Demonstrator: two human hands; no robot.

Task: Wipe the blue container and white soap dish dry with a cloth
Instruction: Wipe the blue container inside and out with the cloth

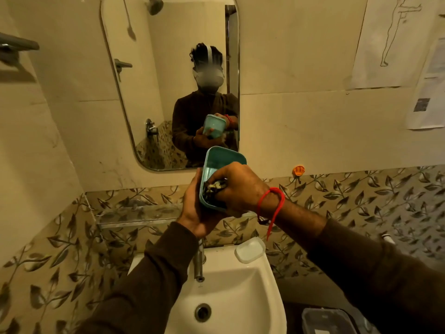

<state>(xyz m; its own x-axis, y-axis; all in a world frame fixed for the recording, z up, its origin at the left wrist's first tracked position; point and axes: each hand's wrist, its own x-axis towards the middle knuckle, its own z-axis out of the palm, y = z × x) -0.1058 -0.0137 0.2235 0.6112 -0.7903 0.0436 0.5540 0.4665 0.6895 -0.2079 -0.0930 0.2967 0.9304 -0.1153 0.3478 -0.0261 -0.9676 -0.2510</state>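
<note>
Bathroom, dim warm light; cream wall panels above a band of leaf-patterned tiles [361, 196]; rounded mirror [168, 80] over a white sink [240, 297] with a steel tap [199, 263]. Blue container [222, 160] held up before the mirror, mouth toward the camera — left hand [195, 208] curled round its underside; right hand [240, 186] clenched on a dark cloth [214, 189] pushed inside it. White soap dish [250, 249] sits on the sink's back rim, right of the tap; paper sheets [423, 92] on the right wall.
</note>
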